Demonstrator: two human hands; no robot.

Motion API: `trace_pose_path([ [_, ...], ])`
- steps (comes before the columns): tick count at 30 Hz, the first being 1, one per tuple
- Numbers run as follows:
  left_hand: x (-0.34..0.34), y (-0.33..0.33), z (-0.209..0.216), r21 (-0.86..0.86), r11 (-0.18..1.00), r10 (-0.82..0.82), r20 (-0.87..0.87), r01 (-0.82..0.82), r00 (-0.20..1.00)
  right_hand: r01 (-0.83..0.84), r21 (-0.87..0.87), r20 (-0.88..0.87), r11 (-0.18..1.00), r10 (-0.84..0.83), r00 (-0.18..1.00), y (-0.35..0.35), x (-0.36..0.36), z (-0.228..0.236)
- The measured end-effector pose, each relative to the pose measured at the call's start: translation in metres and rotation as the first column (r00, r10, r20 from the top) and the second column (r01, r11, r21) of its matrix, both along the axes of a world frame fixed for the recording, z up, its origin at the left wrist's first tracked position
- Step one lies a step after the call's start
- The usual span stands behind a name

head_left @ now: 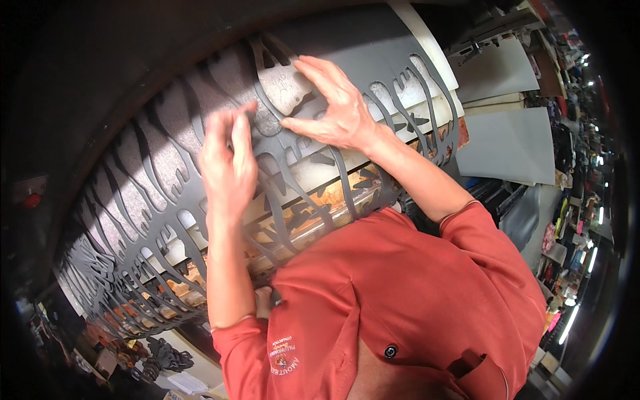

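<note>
A steel cutting die (289,87), a curved strip outline with a pale plate in it, lies on a dark grey sheet (360,33) full of long cut-out gaps. My right hand (343,110) grips its right side, the fingertips at the far end and the thumb at the near end. To the left of the die, my left hand (229,157) is raised over the cut sheet, slightly blurred. Its fingers are bent a little and apart, with nothing visible in them.
Thin webs of the cut sheet (347,190) hang over the near edge of a white board (310,175). A dark machine head (133,53) overhangs the far side, with a red button (32,199) at left. Pale grey sheets (507,147) lie at right.
</note>
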State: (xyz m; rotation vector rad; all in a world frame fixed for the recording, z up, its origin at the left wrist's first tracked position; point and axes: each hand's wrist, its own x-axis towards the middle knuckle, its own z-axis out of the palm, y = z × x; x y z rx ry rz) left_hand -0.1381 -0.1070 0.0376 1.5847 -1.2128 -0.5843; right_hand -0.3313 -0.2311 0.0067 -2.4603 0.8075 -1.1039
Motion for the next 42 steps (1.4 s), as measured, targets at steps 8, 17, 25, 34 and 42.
trace_pose_path([
  [8, -0.080, 0.142, 0.005, 0.017, 0.997, -0.073, -0.034, 0.073, 0.997, 0.066, 0.043, 0.172, 0.997, -0.072, 0.982, 0.030, -0.027, -0.008],
  [17, -0.095, 0.139, -0.061, -0.103, 0.990, 0.137, 0.540, -0.096, 0.831, -0.190, -0.129, 0.368, 0.973, 0.225, 0.902, 0.048, -0.008, 0.082],
  [25, -0.095, 0.141, -0.065, -0.098, 0.981, 0.193, 0.510, -0.166, 0.838, -0.214, -0.323, 0.111, 0.922, 0.262, 0.959, 0.069, -0.021, 0.079],
  [34, -0.130, 0.126, -0.058, -0.323, 0.930, 0.275, 0.283, -0.178, 0.919, -0.178, 0.176, -0.006, 0.968, 0.182, 0.983, 0.118, -0.092, -0.019],
  [42, -0.142, 0.121, -0.071, -0.274, 0.912, 0.396, 0.396, -0.305, 0.828, -0.177, 0.165, -0.084, 0.970, 0.193, 0.978, 0.119, -0.090, -0.023],
])
